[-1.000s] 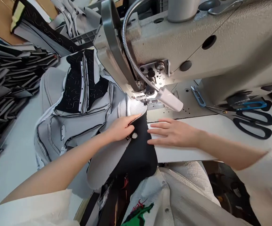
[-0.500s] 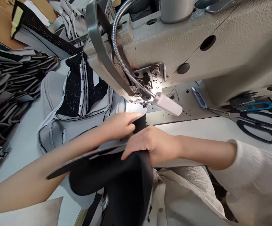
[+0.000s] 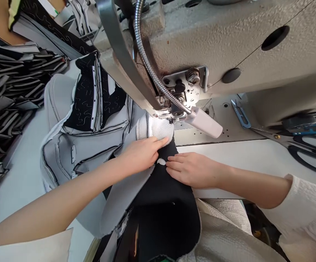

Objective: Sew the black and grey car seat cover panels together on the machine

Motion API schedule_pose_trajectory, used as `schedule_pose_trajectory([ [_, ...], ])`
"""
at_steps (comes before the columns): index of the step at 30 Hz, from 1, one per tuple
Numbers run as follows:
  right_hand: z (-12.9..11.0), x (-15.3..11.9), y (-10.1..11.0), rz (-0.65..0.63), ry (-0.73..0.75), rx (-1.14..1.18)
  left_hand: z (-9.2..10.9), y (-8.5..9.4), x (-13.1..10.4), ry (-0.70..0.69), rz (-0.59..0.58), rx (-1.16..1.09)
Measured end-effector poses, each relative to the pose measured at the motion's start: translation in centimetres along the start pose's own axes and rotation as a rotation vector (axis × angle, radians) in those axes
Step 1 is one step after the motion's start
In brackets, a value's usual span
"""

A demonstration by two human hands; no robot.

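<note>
Under the presser foot of the sewing machine lies the end of a sewn grey fabric piece. My left hand is on this piece just in front of the foot, index finger stretched along its edge and the other fingers curled around the fabric. A black fabric panel runs from beneath the grey piece over the table's front edge. My right hand rests flat on the black panel, fingers stretched out, beside a small white patch. The stitching point is partly hidden behind the lamp and foot.
A pale lamp on a bendy metal neck hangs by the needle. Blue thread snips and black-handled scissors lie on the right. Bulky sewn grey-and-black work spreads left, with stacked fabric pieces beyond.
The black panel, folded up in my right hand before, now lies flatter. My right hand has let go of the fold and moved right. The view has shifted closer to the machine.
</note>
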State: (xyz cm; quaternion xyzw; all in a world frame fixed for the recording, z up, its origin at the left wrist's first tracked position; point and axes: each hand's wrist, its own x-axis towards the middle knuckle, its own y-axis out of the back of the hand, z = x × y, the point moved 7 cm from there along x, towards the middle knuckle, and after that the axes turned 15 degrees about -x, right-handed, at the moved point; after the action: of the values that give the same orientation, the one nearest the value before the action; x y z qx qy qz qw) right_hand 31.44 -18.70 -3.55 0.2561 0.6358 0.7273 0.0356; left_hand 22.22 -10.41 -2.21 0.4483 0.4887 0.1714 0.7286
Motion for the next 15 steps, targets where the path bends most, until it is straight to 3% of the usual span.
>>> schedule_pose_trajectory([
  [3, 0.2, -0.7, 0.1, 0.080, 0.004, -0.092, 0.4, -0.1, 0.8, 0.006, 0.057, 0.006],
  [8, 1.6, -0.9, -0.6, 0.084, -0.041, -0.133, 0.9, 0.6, 2.2, 0.002, 0.127, 0.029],
  [11, 2.4, -0.8, -0.7, 0.084, -0.084, -0.133, 1.1, 1.0, 2.3, 0.013, 0.107, 0.077],
  [15, 1.8, -0.6, -0.9, 0.045, -0.019, -0.025, 1.3, 1.4, 2.1, -0.026, 0.037, 0.074],
])
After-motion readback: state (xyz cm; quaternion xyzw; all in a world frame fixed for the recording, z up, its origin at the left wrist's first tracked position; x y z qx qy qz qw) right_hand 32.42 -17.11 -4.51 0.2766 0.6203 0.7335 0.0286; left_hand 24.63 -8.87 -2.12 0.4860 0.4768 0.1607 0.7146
